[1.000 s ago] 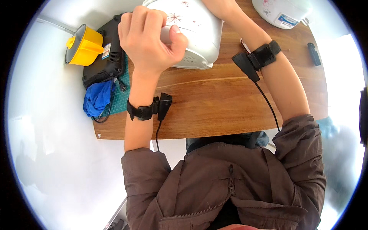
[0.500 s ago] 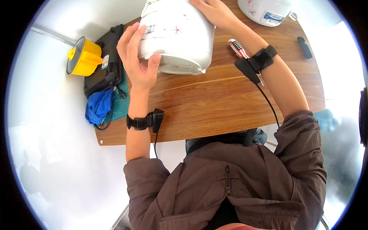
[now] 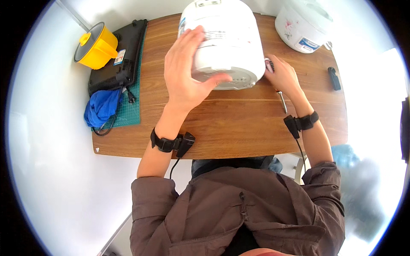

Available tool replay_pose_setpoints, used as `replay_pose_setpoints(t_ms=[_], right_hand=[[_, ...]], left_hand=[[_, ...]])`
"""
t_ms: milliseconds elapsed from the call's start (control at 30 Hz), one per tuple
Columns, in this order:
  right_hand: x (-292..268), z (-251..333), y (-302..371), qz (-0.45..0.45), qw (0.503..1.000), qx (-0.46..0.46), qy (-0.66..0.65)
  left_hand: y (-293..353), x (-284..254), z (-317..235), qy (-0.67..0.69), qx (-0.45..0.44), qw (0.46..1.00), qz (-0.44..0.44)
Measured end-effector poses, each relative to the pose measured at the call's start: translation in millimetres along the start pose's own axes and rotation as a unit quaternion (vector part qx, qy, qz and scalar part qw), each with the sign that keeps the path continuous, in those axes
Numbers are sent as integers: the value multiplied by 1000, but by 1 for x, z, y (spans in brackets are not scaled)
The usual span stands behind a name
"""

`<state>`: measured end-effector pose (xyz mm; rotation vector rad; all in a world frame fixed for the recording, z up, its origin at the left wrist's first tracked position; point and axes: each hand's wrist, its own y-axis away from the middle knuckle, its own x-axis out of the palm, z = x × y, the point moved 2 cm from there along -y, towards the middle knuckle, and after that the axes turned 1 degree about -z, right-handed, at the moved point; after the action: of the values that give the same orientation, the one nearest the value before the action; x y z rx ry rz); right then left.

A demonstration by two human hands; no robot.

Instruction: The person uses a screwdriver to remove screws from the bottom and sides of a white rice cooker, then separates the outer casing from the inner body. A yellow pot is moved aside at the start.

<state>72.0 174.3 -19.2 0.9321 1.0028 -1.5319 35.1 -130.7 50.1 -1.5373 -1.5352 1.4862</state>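
Observation:
A white rice cooker body [image 3: 232, 38] is tipped over at the far middle of the table, its underside turned toward me. My left hand [image 3: 185, 72] grips its left side, fingers along the wall and thumb across the base rim. By the cooker's lower right edge, my right hand [image 3: 282, 74] is curled around a small red-and-white holder [image 3: 269, 65] with rows of dark squares; most of it is covered by the fingers. Just below this hand lies a screwdriver [image 3: 282, 102], its metal shaft showing and its handle partly hidden.
Another white rice cooker [image 3: 301, 30] with a flower print stands at the far right. A dark blue-grey clip-like piece [image 3: 334, 79] lies below it. At left are a yellow pot [image 3: 100, 49] on a black appliance [image 3: 113, 72], a blue cloth [image 3: 102, 106] and a green cutting mat [image 3: 130, 115].
My right hand has left the top of the rice cooker and come down to the red-and-white holder. My left hand keeps hold of the cooker. The whole view has shifted.

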Motion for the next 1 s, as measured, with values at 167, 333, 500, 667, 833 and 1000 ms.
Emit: replay_pose_setpoints(t_ms=[167, 333, 500, 667, 833, 1000], right_hand=[[-66, 14, 4, -140, 968, 111, -175], [-151, 52, 8, -370, 816, -128, -425], [-209, 106, -1, -428, 730, -261, -465], [-207, 137, -32, -476, 685, -408, -371], [-192, 158, -25, -504, 671, -356, -411], [-184, 151, -21, -520, 667, -326, -423]], left_hand=[[-12, -8, 2, 21, 41, 995, 92], [-36, -4, 16, 145, 4, 977, 157], [-68, 20, 14, 171, 27, 958, 229], [-70, 42, 6, 80, 103, 965, 229], [-68, 45, 9, 107, 90, 960, 241], [-69, 48, 10, 113, 93, 958, 248]])
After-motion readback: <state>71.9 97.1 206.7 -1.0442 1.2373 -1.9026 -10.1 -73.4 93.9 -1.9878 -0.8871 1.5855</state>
